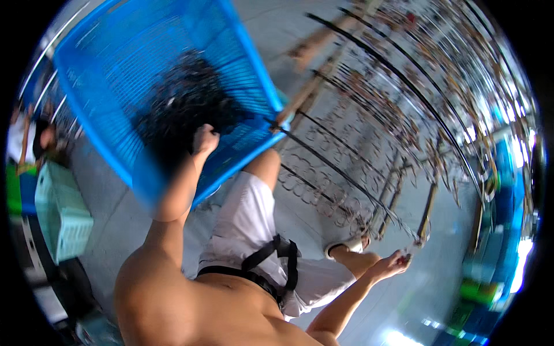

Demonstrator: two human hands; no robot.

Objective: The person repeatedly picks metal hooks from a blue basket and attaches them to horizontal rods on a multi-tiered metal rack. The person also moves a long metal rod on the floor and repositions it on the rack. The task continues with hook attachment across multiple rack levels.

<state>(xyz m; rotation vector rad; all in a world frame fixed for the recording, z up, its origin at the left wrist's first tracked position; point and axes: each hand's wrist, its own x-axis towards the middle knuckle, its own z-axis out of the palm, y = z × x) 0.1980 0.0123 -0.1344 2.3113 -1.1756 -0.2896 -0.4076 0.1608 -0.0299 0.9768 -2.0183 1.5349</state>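
My left hand [206,139] reaches into a large blue plastic basket [86,115], its fingers curled at the edge of a tangled heap of thin black pieces [187,95]. Whatever it grips is hidden, and the heap's exact kind is blurred. Out to the right, my right hand [397,263] is closed with fingertips together; a small reddish spot shows there, too blurred to name. Just beyond that hand is the near end of a rack [346,167], whose dark rods carry rows of small ring-like pieces.
Wooden poles [427,213] support the rack, which spreads across the far right. A pale green crate [63,213] stands at the left, with part of another person [29,135] behind it. Blue and green containers [482,294] line the right. My slippered foot [346,247] is beside the rack.
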